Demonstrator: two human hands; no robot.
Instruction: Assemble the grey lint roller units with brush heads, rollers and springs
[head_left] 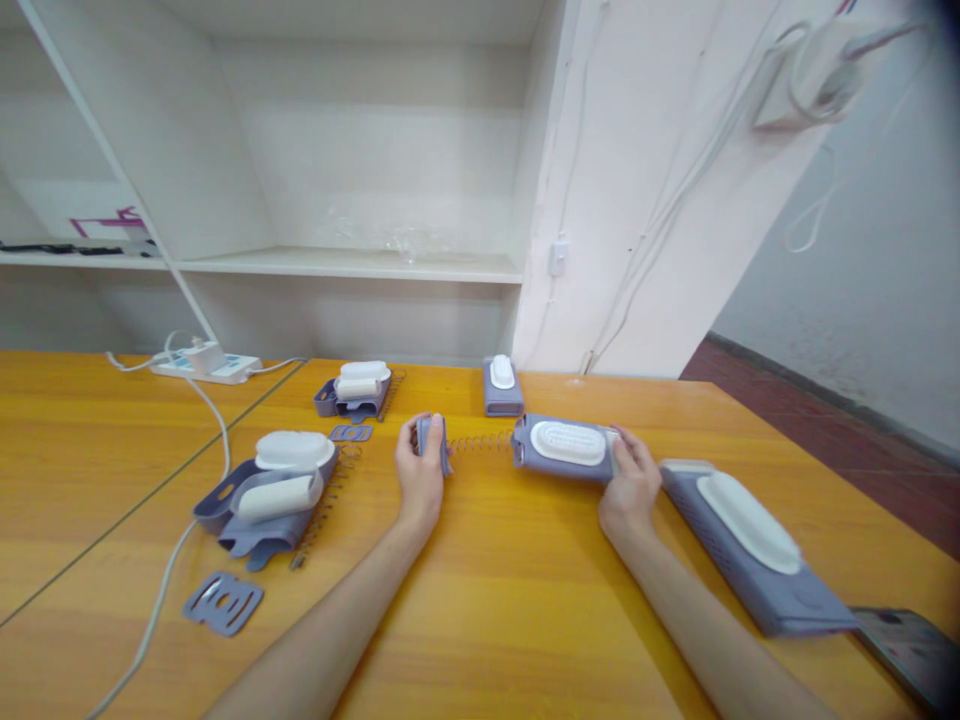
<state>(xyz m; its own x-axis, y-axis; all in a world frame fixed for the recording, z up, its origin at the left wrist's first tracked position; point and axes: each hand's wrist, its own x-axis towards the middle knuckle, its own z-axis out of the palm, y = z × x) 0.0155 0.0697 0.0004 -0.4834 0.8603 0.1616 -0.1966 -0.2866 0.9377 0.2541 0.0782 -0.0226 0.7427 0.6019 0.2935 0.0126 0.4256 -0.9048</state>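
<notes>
My left hand (421, 470) is closed around a small purple-grey plastic end cap (433, 443). A thin metal coil spring (482, 442) runs from the cap toward the near end of a purple-grey plastic case (526, 455). That case carries a white ribbed oval pad (568, 443) on its upper face. Gripping the case by its right end is my right hand (631, 488), fingers behind and thumb in front. Both pieces are lifted a little above the wooden table (487, 600). How the spring sits inside the case is hidden.
At right lies a similar case (750, 540) beside a phone (911, 650); another case (502, 390) stands behind. On the left are two sets of loose parts (281, 500), (364, 388), flat plates (223, 603) and springs (326, 505). A power strip (210, 365) trails a white cable.
</notes>
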